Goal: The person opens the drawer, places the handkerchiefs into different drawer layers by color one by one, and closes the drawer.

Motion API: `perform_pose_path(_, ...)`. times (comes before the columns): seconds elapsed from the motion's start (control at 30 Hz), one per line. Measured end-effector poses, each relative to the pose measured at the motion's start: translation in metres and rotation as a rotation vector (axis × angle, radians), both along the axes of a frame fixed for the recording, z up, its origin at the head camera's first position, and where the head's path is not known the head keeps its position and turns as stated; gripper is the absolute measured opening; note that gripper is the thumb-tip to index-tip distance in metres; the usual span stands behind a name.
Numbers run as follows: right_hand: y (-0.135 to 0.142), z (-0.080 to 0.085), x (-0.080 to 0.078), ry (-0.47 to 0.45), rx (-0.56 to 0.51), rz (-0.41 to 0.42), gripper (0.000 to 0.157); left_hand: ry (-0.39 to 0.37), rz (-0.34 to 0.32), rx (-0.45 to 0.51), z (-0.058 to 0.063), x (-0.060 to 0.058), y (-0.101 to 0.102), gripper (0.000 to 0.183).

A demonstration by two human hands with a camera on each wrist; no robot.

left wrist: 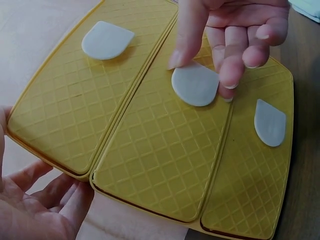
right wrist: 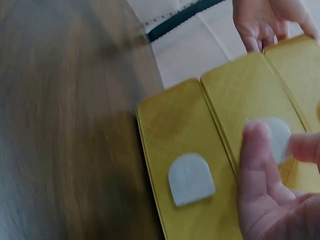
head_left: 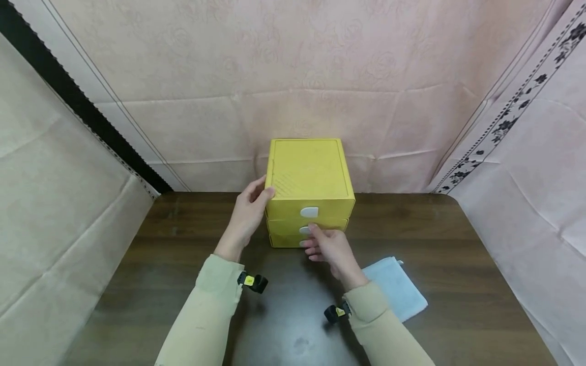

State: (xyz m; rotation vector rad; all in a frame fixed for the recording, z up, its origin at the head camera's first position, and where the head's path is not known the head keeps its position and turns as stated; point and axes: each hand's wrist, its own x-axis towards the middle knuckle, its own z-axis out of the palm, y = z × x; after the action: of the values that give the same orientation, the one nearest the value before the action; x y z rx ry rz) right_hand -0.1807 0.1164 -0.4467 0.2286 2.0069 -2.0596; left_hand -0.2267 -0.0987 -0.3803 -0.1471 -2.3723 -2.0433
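Observation:
A yellow three-drawer box (head_left: 309, 168) stands on the table, each drawer front bearing a white tab handle. My left hand (head_left: 247, 216) rests against the box's left side near its front corner, its fingers fairly straight. In the left wrist view part of that left hand (left wrist: 42, 205) shows beside the box edge. My right hand (head_left: 331, 251) is at the middle drawer, with thumb and fingertips on either side of its white handle (left wrist: 196, 85). The top handle (head_left: 309, 212) and the bottom handle (right wrist: 191, 179) are untouched. All drawers look closed.
A folded light-blue cloth (head_left: 396, 287) lies on the brown wooden table (head_left: 192, 305), beside my right forearm. Pale patterned fabric (head_left: 297, 61) hangs behind the box and along both sides.

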Motion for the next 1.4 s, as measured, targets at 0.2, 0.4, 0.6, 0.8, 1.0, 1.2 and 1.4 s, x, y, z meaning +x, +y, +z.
perform_pose_path(0.2, -0.017, -0.006, 0.005, 0.014, -0.023, -0.131, 0.054, -0.015, 0.001, -0.014, 0.002, 0.001, -0.001, 0.056)
perform_pose_path(0.4, -0.027, -0.011, 0.006, 0.059, -0.048, -0.205, 0.045, -0.021, -0.006, -0.008, 0.001, 0.001, -0.003, 0.054)
perform_pose_path(0.6, -0.024, -0.013, 0.005, 0.066, -0.016, -0.184, 0.048, -0.03, 0.005, -0.017, 0.0, 0.001, -0.003, 0.057)
perform_pose_path(0.8, -0.019, -0.016, 0.009, 0.057, 0.043, -0.134, 0.058, -0.021, 0.014, -0.027, -0.001, -0.001, -0.005, 0.06)
perform_pose_path(1.0, -0.012, -0.027, 0.014, 0.048, 0.085, -0.128, 0.056, -0.03, 0.03, -0.036, 0.001, 0.001, -0.005, 0.059)
perform_pose_path(1.2, -0.008, -0.04, 0.012, -0.009, 0.081, -0.123, 0.059, -0.012, 0.012, -0.027, 0.003, 0.0, -0.004, 0.058)
perform_pose_path(1.4, -0.004, -0.05, 0.009, -0.073, 0.051, -0.084, 0.058, -0.026, 0.009, -0.023, 0.0, 0.001, -0.003, 0.06)
